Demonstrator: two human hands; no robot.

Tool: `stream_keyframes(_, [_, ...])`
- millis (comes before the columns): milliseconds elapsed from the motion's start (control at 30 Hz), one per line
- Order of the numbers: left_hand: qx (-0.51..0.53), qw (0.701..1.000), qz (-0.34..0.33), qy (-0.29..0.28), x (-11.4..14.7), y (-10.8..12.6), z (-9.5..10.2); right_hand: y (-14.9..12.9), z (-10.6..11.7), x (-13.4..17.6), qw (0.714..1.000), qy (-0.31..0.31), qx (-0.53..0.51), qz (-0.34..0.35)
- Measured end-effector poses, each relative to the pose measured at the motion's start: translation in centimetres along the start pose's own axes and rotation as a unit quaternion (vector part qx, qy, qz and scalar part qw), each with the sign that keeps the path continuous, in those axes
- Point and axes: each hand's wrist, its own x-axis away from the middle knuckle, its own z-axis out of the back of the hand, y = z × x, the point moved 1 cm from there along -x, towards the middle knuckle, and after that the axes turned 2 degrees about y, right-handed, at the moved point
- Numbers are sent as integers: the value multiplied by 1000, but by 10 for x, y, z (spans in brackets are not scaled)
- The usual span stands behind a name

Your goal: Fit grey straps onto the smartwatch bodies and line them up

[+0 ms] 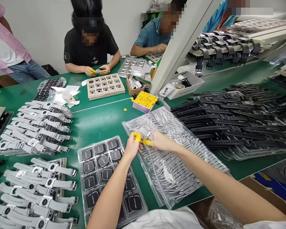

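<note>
Grey watch strap: it sits right at the fingers, its metal-fitted end turned toward the right hand. The green table spreads below the fingers and out to both sides. Beyond them, to the left, sits a person in a black shirt. Right of the fingers lies a broad pile of black straps. Directly under them, a clear bag of grey straps runs back toward the body. Well to their left stand two stacks of grey-strapped watches, the far stack and the near stack. Just left of the fingers and nearer the body is a clear tray of dark square pieces, partly behind the left forearm. Beyond the fingers, to the left, is a cream compartment tray. The left hand and right hand meet over the bag, fingers curled in and pinching the strap between them; how each separate finger presses is hidden. Straight beyond them stands a small box of yellow finger covers. Smallest, one loose yellow cover lies left of that box, past the left fingertips.
</note>
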Motion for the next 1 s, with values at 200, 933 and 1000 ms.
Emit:
stream_keyframes(200, [9,999,3,-52,3,8,2,-4,0,1,999,-43,11,13])
stream_keyframes(933, [-189,976,-49,101,2,15,7,-34,90,50,936,337,97,-1])
stream_keyframes(1000, [-234,962,-50,132,2,15,5,-56,120,73,885,432,174,27])
